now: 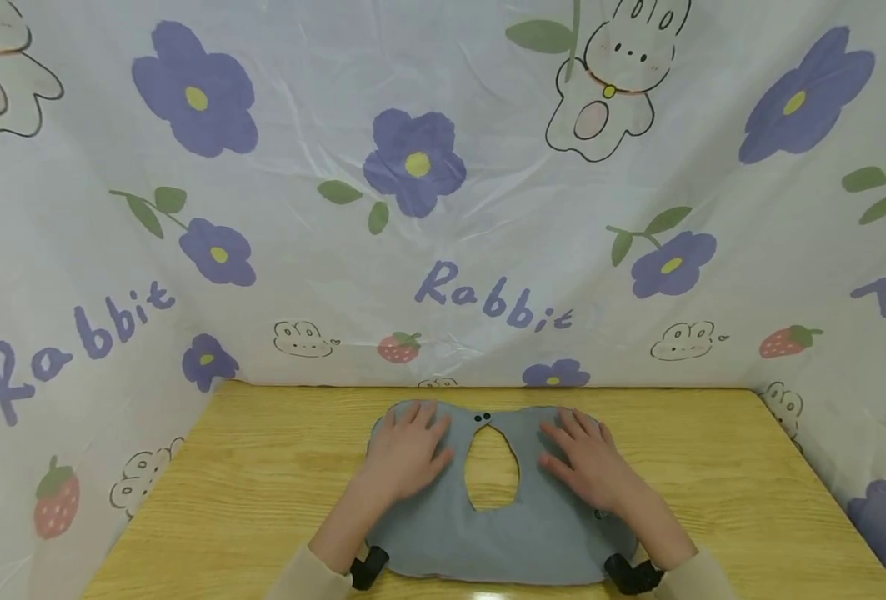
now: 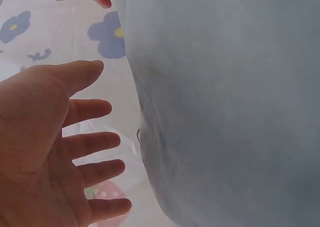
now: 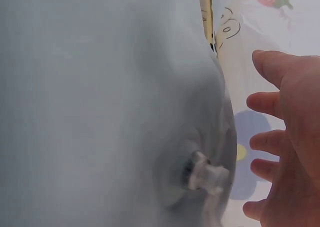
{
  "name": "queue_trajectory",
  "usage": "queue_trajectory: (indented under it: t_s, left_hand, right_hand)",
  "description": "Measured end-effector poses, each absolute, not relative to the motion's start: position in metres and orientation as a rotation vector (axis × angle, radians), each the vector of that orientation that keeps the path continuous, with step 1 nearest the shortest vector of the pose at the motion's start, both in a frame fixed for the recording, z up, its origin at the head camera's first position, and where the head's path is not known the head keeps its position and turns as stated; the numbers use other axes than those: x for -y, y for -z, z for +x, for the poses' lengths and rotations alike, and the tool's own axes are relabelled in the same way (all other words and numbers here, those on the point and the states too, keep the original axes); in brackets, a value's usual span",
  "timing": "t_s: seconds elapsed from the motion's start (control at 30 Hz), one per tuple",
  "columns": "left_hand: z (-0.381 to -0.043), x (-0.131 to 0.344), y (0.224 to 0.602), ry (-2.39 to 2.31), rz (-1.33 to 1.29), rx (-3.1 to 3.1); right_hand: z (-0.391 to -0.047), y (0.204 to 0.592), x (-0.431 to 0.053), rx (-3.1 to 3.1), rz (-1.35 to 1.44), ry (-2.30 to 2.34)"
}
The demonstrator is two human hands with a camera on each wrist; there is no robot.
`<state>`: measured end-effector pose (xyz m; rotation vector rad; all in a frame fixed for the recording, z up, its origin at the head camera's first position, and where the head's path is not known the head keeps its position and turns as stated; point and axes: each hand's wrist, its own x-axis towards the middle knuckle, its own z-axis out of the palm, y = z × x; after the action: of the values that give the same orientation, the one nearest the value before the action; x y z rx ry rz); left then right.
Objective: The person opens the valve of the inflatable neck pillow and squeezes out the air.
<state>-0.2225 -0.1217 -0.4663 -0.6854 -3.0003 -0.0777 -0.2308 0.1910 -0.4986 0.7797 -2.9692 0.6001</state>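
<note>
A grey-blue inflatable U-shaped neck pillow (image 1: 488, 546) lies on the table, its two ends meeting at a pair of dark snap buttons (image 1: 483, 417) on the far side. My left hand (image 1: 411, 450) is over the pillow's left arm, fingers spread. Over the right arm is my right hand (image 1: 588, 458), also with fingers apart. Both wrist views show a gap between the fingers and the pillow's surface, with the left palm (image 2: 35, 132) facing it. A clear air valve (image 3: 207, 177) stands out of the pillow in the right wrist view, below my right hand.
The light wooden table (image 1: 750, 500) extends to both sides of the pillow. A white curtain (image 1: 488, 242) printed with rabbits, purple flowers and strawberries hangs along the back and both sides. Black wrist mounts (image 1: 633, 575) sit at the cuffs, overlapping the pillow's near corners.
</note>
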Motion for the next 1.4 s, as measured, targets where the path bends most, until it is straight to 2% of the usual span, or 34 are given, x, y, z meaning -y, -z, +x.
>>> queue_trajectory:
  t_s: [0.2, 0.67, 1.4]
  left_hand:
    - [-0.214, 0.122, 0.471, 0.120, -0.687, 2.995]
    - [-0.219, 0.124, 0.487, 0.209, -0.666, 3.016]
    - [-0.215, 0.126, 0.480, 0.285, -0.648, 3.063]
  right_hand:
    - [-0.220, 0.506, -0.190, 3.015, 0.779, -0.574]
    - [-0.222, 0.513, -0.186, 3.044, 0.726, -0.444]
    - [-0.219, 0.512, -0.186, 3.028, 0.719, -0.544]
